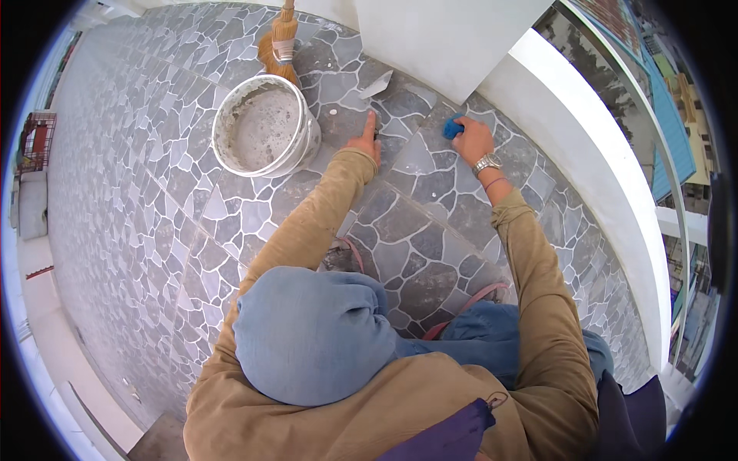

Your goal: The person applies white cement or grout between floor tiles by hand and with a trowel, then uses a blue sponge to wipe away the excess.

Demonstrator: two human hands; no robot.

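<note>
My right hand [473,143] is closed on a blue sponge [453,127], pressed against the stone-patterned tile floor [415,188] near the base of the white wall. To its left, my left hand [364,144] is low over the floor, or touching it, with the index finger stretched forward. Its other fingers are partly hidden, and I make out nothing in them. Just left of that hand stands a white bucket [310,144], its inside smeared grey, with murky grey contents. A flat, pale grey, pointed piece [376,85] lies ahead of my left hand.
A straw broom [283,48] stands behind the bucket. Ahead on the right, a white wall panel [438,42] meets a low curved white parapet [576,131] with a metal rail [659,142]. My bent knee [307,334] is below my left arm. Small white crumbs dot the tiles.
</note>
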